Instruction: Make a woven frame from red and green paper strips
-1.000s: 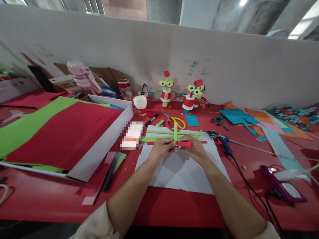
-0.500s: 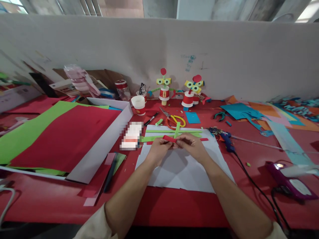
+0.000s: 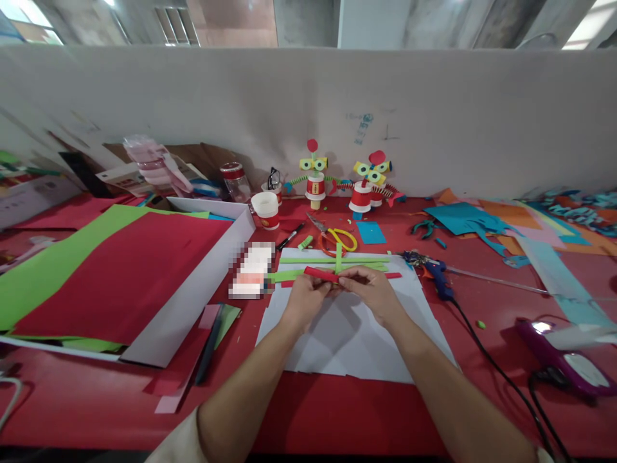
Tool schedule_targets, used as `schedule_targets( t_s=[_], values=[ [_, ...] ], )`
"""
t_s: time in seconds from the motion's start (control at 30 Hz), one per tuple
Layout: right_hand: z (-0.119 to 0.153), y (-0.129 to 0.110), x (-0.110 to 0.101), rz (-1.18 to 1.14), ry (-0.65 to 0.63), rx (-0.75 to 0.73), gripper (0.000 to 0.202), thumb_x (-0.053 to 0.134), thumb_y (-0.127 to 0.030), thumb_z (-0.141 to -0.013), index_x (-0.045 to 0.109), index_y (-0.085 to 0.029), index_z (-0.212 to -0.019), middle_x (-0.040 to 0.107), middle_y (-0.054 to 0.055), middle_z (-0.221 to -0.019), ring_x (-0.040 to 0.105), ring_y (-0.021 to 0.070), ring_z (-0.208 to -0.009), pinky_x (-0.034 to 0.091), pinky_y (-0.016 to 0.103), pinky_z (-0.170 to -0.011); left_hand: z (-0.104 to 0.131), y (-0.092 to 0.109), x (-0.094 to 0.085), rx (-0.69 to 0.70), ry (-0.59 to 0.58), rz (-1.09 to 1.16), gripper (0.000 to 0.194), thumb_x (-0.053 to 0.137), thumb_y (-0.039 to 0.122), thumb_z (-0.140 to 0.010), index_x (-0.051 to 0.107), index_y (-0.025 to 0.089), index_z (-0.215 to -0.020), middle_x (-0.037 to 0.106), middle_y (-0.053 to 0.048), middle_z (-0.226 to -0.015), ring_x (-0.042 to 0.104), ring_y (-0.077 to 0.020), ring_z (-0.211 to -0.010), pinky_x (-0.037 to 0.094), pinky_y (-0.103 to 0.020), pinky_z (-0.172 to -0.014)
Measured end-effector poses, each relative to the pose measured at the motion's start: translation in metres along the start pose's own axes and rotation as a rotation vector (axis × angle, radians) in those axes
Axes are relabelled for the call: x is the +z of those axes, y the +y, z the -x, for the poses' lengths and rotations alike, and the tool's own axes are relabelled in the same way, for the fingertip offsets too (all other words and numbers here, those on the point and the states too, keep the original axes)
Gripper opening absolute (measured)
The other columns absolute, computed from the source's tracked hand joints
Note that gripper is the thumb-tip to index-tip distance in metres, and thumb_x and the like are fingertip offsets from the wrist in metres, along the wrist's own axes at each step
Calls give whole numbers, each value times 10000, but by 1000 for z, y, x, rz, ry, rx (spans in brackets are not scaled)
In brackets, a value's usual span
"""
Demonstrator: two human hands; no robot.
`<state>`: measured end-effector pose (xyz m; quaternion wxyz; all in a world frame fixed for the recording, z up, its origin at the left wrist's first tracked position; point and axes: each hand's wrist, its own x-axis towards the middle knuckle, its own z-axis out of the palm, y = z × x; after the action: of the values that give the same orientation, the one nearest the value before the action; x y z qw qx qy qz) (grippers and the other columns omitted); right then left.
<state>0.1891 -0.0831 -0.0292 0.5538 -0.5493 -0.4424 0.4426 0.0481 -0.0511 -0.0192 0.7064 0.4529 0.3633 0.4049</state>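
Note:
My left hand point(image 3: 307, 301) is closed on a red paper strip point(image 3: 319, 274), pinching it from below near the middle of the white sheets point(image 3: 347, 347). My right hand point(image 3: 370, 289) pinches where the red strip meets a green paper strip point(image 3: 339, 256) that points away from me. The fingertips of both hands nearly touch, and the strips' lower ends are hidden behind them. Just beyond lie more green strips point(image 3: 299, 260) and another red strip point(image 3: 394, 275). Scissors with yellow and orange handles point(image 3: 343, 239) rest at the far edge of the sheets.
A shallow white box point(image 3: 193, 302) of coloured paper stands left. Near it are a blurred-out rectangle point(image 3: 253, 270), a dark cutter point(image 3: 208, 347) and a black pen point(image 3: 290, 236). A blue glue gun point(image 3: 439, 278) lies right, its cable running forward. Paper-cup figures point(image 3: 315, 185) stand at the back.
The red strip has turned slightly and shows more of its length to the left. The green strip stands a little straighter. The whole view has tilted slightly upward.

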Motion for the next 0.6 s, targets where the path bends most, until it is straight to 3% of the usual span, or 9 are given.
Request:
schedule_targets(
  t_s=[0.27, 0.43, 0.6],
  values=[
    [4, -1, 6, -38, 50, -84, 207, 739, -289, -647, 616, -201, -788, 622, -19, -727, 579, 137, -668, 457, 265, -644, 3, 2, 1, 46, 28, 23, 166, 771, 212, -560, 711, 144, -699, 684, -42, -680, 598, -158, -678, 466, -295, -705],
    [8, -6, 10, -62, 43, -39, 233, 728, -297, -656, 613, -197, -832, 647, 1, -771, 608, 164, -712, 469, 301, -701, 7, 9, 4, 45, 49, 37, 178, 770, 301, -583, 688, 144, -600, 632, -18, -570, 535, -126, -571, 452, -284, -639],
    [9, -7, 12, -122, 1, 17, 183, 708, -322, -672, 661, -181, -778, 672, 20, -770, 616, 177, -732, 474, 328, -754, 6, 10, 3, 14, 22, 82, 202, 789, 310, -561, 697, 137, -613, 646, -24, -592, 551, -127, -587, 453, -283, -645]
  ],
)
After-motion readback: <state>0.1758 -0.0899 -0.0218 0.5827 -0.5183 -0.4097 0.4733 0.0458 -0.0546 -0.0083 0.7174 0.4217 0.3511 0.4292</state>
